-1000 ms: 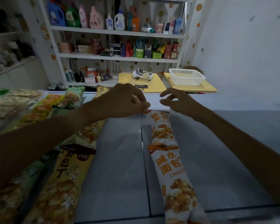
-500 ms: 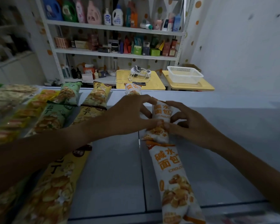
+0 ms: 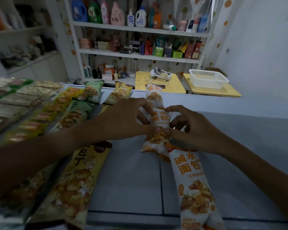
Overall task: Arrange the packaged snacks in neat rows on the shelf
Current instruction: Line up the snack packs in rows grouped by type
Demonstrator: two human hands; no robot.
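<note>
A dim shop room with a pale grey tabletop (image 3: 126, 176) in front and a white rack of bottles and boxes behind it. On the tabletop, right of centre, a white-and-orange crouton bag (image 3: 158, 123) lies lengthwise in a column of the same kind: another bag (image 3: 152, 93) beyond it at the far edge, a third (image 3: 194, 188) nearer, whose top lies over its lower end.

The left hand (image 3: 123, 120) curls round the bag's left side, the right hand (image 3: 191, 128) round its right; both grips pinch the wrapper, thumbs meeting on its front.

To do this step well, I would judge the bag wants squaring with its two neighbours, so the printed fronts line up and the ends just meet rather than overlap. Light pressure is advisable, since the contents likely crush.

To the left runs a yellow bag column (image 3: 70, 188), then green bags (image 3: 76, 113), with a bare strip of tabletop between yellow and white. To the right the tabletop is open, giving room for further rows. The far edge sits close behind the farthest bag, so pushing forward risks a drop.
</note>
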